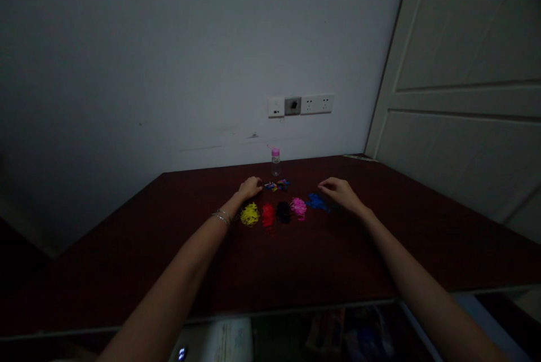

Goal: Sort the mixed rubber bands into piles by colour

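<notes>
Multicoloured strands lay just beside our left hand; our right hand was near the blue pile. We could not tell whether either hand pinched anything.

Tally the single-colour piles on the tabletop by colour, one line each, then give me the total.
Yellow pile: 1
Red pile: 1
Black pile: 1
Pink pile: 1
Blue pile: 1
Total: 5 piles
Not counted: the mixed-colour bits in front of the bottle.
</notes>
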Action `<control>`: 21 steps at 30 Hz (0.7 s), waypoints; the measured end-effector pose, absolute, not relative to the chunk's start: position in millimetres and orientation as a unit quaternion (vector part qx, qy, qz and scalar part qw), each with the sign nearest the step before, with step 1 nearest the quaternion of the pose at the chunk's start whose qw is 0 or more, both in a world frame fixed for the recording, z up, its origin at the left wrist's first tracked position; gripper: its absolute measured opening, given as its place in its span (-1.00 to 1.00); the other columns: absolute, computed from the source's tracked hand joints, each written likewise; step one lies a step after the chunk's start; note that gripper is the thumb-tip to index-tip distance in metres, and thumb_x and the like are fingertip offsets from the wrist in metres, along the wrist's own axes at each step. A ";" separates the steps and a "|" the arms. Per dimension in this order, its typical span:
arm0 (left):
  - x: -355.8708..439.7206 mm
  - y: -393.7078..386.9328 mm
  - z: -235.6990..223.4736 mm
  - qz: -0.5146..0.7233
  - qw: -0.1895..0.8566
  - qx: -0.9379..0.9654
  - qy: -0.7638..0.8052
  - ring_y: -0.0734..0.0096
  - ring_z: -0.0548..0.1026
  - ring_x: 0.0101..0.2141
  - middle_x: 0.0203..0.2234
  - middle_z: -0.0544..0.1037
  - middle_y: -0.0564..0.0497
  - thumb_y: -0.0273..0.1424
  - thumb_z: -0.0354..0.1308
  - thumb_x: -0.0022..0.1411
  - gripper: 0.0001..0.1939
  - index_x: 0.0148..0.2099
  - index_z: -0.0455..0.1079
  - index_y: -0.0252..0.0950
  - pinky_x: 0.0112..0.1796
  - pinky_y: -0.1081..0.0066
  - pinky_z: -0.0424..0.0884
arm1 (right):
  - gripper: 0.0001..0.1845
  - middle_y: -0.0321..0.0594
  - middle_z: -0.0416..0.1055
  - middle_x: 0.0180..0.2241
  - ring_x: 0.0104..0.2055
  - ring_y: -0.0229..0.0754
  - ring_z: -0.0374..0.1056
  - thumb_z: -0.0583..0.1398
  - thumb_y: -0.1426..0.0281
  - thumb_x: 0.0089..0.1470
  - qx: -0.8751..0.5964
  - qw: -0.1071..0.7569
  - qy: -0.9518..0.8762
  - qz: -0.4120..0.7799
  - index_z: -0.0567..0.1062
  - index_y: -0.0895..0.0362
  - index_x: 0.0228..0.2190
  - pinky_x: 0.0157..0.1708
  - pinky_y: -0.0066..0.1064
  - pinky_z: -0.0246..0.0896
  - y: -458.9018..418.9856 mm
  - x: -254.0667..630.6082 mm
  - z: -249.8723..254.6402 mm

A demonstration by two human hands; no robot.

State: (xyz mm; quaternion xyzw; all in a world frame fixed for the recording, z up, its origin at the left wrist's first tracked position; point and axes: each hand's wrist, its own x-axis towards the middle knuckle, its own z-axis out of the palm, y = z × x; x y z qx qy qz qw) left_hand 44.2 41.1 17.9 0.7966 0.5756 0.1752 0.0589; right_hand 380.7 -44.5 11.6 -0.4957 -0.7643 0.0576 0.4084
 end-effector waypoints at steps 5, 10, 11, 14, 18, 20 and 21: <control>60.8 34.8 13.6 0.186 0.058 0.804 0.562 0.31 0.42 -0.18 -0.20 0.49 -0.06 -0.36 0.14 0.04 -0.78 -0.22 0.48 -0.23 -0.22 0.48 0.30 | -0.78 -0.17 0.48 -0.32 -0.30 -0.17 0.39 0.13 0.31 0.01 -0.495 0.402 -0.769 0.048 0.54 0.12 -0.36 -0.28 -0.36 0.27 -44.6 378.8 10.9; 74.3 32.1 8.3 0.187 0.041 0.817 0.544 0.29 0.42 -0.20 -0.20 0.48 -0.06 -0.32 0.13 0.07 -0.78 -0.21 0.49 -0.21 -0.26 0.47 0.30 | -0.79 -0.17 0.48 -0.32 -0.29 -0.17 0.39 0.13 0.33 0.01 -0.493 0.396 -0.773 0.043 0.54 0.13 -0.37 -0.26 -0.36 0.26 -43.9 377.9 10.0; 76.0 31.9 8.1 0.188 0.037 0.819 0.541 0.28 0.42 -0.20 -0.20 0.48 -0.06 -0.32 0.12 0.08 -0.78 -0.20 0.49 -0.20 -0.26 0.47 0.30 | -0.79 -0.17 0.48 -0.32 -0.29 -0.17 0.39 0.13 0.33 0.01 -0.494 0.396 -0.773 0.045 0.54 0.13 -0.37 -0.26 -0.36 0.26 -44.2 377.8 10.1; 79.5 31.0 9.5 0.189 0.040 0.826 0.530 0.29 0.42 -0.18 -0.20 0.48 -0.06 -0.33 0.12 0.10 -0.77 -0.19 0.49 -0.18 -0.24 0.48 0.29 | -0.79 -0.17 0.48 -0.32 -0.29 -0.17 0.39 0.13 0.33 0.01 -0.497 0.395 -0.771 0.050 0.54 0.13 -0.37 -0.26 -0.35 0.26 -45.8 377.1 11.3; 80.7 29.0 12.9 0.182 0.057 0.825 0.531 0.29 0.40 -0.14 -0.17 0.48 -0.04 -0.34 0.11 0.10 -0.76 -0.16 0.49 -0.17 -0.21 0.48 0.29 | -0.78 -0.17 0.48 -0.33 -0.29 -0.17 0.39 0.13 0.32 0.01 -0.498 0.395 -0.771 0.047 0.55 0.13 -0.37 -0.25 -0.35 0.26 -47.3 375.9 12.7; 80.4 28.8 13.5 0.185 0.058 0.828 0.525 0.29 0.40 -0.15 -0.18 0.49 -0.04 -0.34 0.11 0.10 -0.76 -0.17 0.50 -0.17 -0.21 0.49 0.29 | -0.79 -0.17 0.48 -0.33 -0.29 -0.17 0.39 0.13 0.32 0.01 -0.497 0.395 -0.772 0.046 0.54 0.12 -0.37 -0.25 -0.35 0.27 -47.1 375.6 12.5; 80.1 29.1 13.4 0.188 0.056 0.831 0.520 0.30 0.40 -0.16 -0.19 0.49 -0.04 -0.35 0.10 0.11 -0.77 -0.18 0.50 -0.17 -0.21 0.48 0.29 | -0.79 -0.18 0.48 -0.33 -0.29 -0.18 0.39 0.13 0.33 0.01 -0.496 0.394 -0.772 0.046 0.54 0.12 -0.38 -0.25 -0.35 0.26 -46.9 375.7 12.1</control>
